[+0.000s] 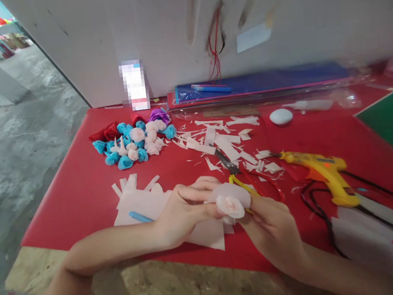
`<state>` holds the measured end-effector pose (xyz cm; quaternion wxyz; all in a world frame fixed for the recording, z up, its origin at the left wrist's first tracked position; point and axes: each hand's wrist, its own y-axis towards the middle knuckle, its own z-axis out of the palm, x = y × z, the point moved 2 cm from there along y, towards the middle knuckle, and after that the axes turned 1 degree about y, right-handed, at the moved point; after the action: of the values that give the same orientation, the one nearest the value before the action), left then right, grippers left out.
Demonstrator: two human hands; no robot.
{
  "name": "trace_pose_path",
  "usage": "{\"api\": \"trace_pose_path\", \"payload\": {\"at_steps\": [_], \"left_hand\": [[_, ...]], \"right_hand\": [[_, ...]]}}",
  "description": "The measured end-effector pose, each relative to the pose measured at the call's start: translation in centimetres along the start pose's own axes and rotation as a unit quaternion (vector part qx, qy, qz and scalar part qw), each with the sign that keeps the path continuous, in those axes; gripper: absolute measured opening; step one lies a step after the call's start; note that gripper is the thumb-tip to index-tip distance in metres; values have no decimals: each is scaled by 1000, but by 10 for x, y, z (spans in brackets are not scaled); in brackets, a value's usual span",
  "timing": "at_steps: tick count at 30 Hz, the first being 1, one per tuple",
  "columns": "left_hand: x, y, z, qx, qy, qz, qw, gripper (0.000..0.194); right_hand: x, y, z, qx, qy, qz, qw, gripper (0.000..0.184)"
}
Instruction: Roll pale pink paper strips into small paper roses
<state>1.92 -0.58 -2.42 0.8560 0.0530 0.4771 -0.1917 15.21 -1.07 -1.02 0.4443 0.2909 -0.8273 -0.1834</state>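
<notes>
Both my hands hold a small pale pink paper rose [230, 204] above the red table cover [81, 194]. My left hand [181, 213] pinches the rose's outer petal from the left with thumb and fingers. My right hand [271, 226] grips the rose from below and the right, fingers closed round its base. Under my hands lie pale pink paper sheets [142, 205] with a blue stick [140, 217] on them. Yellow-handled scissors [232, 169] lie just behind the rose.
A yellow glue gun [321, 171] with black cord lies to the right. A heap of finished blue, pink, red and purple paper roses [135, 142] sits at the back left. White paper scraps [217, 140], a white oval object [281, 116] and coloured paper packs [260, 83] lie near the wall.
</notes>
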Motion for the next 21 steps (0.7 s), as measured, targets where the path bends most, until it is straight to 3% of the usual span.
{"api": "trace_pose_path", "payload": {"at_steps": [7,12,15,21], "left_hand": [[-3,1,0,41,-8,21,999,5],[-8,5,-1,95,14,94,991,15],[-10,7,-3,94,61,115,987,14],[-10,7,-5,51,137,140,979,10]], "right_hand": [[0,-1,-1,13,46,46,998,32],[-6,1,-3,39,203,195,959,23],[-9,1,-4,55,239,228,942,23],[-8,-1,-2,69,238,222,943,31]]}}
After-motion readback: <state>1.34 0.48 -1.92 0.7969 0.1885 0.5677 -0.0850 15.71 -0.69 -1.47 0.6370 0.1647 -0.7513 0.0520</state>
